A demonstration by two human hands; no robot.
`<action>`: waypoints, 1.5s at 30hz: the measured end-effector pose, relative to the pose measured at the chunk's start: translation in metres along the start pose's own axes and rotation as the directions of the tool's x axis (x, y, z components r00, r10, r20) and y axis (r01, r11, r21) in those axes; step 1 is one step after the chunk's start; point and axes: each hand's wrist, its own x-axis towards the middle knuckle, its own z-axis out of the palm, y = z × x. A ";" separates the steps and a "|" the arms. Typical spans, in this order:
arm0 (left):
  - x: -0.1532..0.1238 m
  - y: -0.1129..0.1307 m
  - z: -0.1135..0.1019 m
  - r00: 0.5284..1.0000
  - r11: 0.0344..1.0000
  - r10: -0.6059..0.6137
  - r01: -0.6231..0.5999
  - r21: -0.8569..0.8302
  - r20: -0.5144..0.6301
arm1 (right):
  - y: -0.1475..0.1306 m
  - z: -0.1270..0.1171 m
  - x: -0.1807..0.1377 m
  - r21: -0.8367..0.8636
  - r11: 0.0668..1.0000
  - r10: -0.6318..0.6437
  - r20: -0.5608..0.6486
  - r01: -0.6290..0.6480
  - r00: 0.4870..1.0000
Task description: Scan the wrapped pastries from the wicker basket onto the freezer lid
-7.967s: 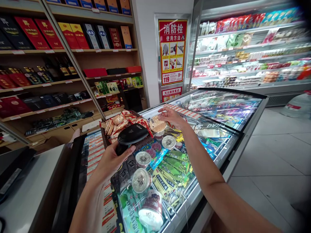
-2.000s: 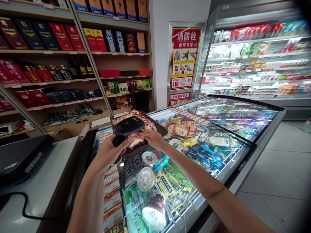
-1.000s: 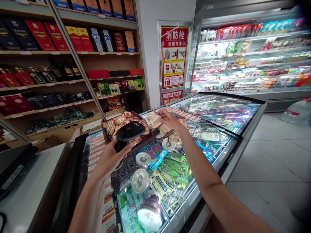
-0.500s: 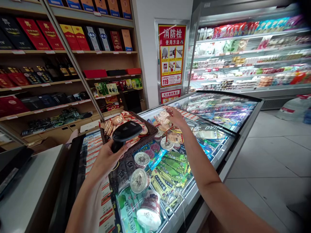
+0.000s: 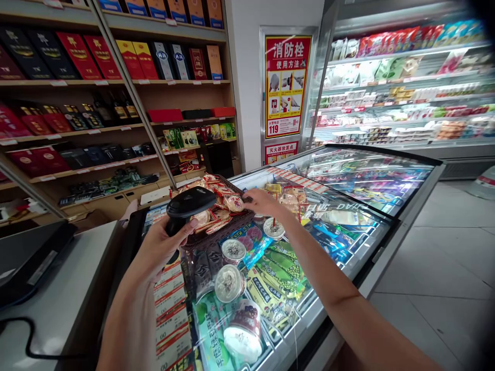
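My left hand (image 5: 154,250) is closed round the grip of a black barcode scanner (image 5: 189,203), held over the near corner of a glass-topped chest freezer (image 5: 371,206). My right hand (image 5: 263,202) reaches to the rim of a dark wicker basket (image 5: 232,222) of wrapped snack packets (image 5: 226,198) on the freezer lid. Its fingers are curled at a packet by the rim; whether they grip it is unclear. Lidded ice-cream cups (image 5: 229,282) and green wrapped bars (image 5: 278,268) lie under the glass below my arms.
A grey counter (image 5: 42,309) with a black device (image 5: 27,257) and cable lies at my left. Wooden shelves (image 5: 96,82) of boxed bottles fill the back left. A red fire-hydrant sign (image 5: 286,85) hangs on the wall; an open chiller (image 5: 402,87) stands at right. Tiled floor (image 5: 444,268).
My right hand held a snack packet up over the freezer lid, then came down and left to the basket's rim. The scanner stayed in my left hand, drifting slightly left.
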 end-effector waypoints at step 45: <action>0.007 -0.010 0.030 0.969 0.986 0.081 -0.111 0.120 0.234 | 0.025 -0.045 0.000 0.657 0.750 0.052 -0.174 0.076 0.983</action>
